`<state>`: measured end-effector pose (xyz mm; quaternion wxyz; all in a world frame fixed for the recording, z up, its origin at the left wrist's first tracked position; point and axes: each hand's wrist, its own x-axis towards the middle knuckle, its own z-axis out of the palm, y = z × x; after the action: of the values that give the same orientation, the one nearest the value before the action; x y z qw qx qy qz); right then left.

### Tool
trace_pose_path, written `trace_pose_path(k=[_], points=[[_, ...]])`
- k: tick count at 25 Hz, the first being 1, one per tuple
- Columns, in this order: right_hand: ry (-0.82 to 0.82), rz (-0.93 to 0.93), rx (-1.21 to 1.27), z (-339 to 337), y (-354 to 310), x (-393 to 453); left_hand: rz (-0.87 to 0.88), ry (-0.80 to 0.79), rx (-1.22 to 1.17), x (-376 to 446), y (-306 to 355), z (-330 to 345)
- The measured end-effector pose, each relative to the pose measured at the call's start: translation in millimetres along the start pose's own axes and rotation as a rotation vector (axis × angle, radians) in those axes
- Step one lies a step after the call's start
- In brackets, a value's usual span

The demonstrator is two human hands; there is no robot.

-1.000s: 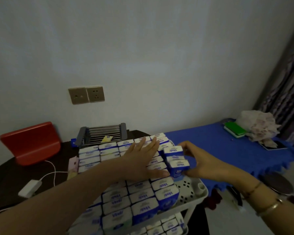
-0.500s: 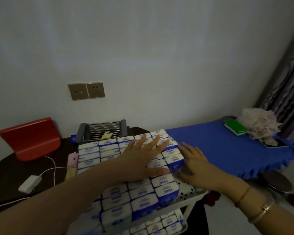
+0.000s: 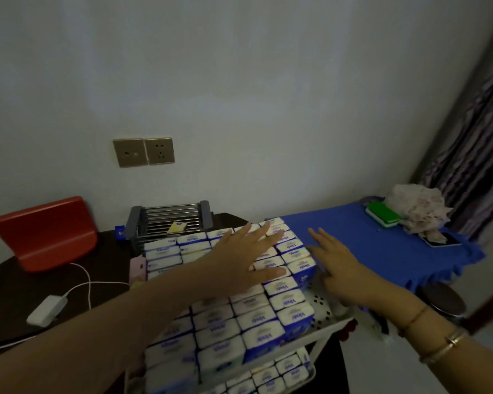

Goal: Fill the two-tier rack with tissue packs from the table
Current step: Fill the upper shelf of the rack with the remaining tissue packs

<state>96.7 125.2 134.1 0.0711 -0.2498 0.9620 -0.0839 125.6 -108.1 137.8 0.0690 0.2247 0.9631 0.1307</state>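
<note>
Dim room, rack (image 3: 322, 329) top: L hand (image 3: 245, 263) flat, fingers spread on tissue packs (image 3: 285, 301); R hand (image 3: 335, 258) open beside stack, gripping nothing.

We see white-and-blue tissue packs (image 3: 256, 319) packed in tight rows across the white two-tier rack's (image 3: 322, 334) top tier, more showing on the lower tier.

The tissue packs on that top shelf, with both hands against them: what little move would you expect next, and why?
Probably a sideways nudge by the right hand, pushing the end tissue packs in against the block while the flat left hand steadies it on top. Both hands are open, and bare perforated tray shows on the rack's near right, so there seems room for more.
</note>
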Motion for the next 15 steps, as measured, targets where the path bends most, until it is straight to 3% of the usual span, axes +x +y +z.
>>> trace_pose_path(k=[5, 15], points=[[0.163, 0.035, 0.062, -34.6, -60.8, 3.4, 0.005, 0.185, -0.126, -51.2, -42.7, -21.5], [0.26, -0.333, -0.045, -7.4, -315.2, 57.2, -0.169, 0.426, -0.311, -231.4, -214.0, -28.0]])
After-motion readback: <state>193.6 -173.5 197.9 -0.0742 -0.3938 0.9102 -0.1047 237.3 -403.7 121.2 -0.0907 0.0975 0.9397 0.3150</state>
